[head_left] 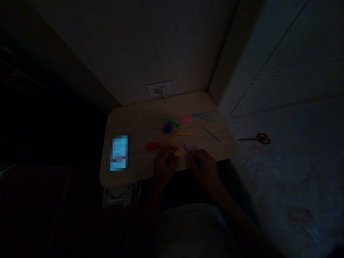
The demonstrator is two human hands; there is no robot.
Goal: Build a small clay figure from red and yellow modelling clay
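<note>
My left hand [164,165] is closed, with a small orange lump [178,153] that looks like modelling clay at its fingertips. In my right hand [203,165] a thin, pale, blade-like tool [186,147] is pinched, its tip pointing up and to the left, apart from the lump. Just beyond both hands curves a row of yellow-orange pieces [180,134]. A red lump [153,146] lies left of my left hand. Farther back are a purple lump [167,128], green pieces [172,122] and a pink piece [185,120]. Dim light hides fine detail.
The small wooden table [134,122] stands against a wall with a socket [159,89]. A lit phone [119,153] lies at its left. Thin bluish sticks [211,134] rest at the right. Scissors [255,139] lie on a pale surface beyond the table's right edge.
</note>
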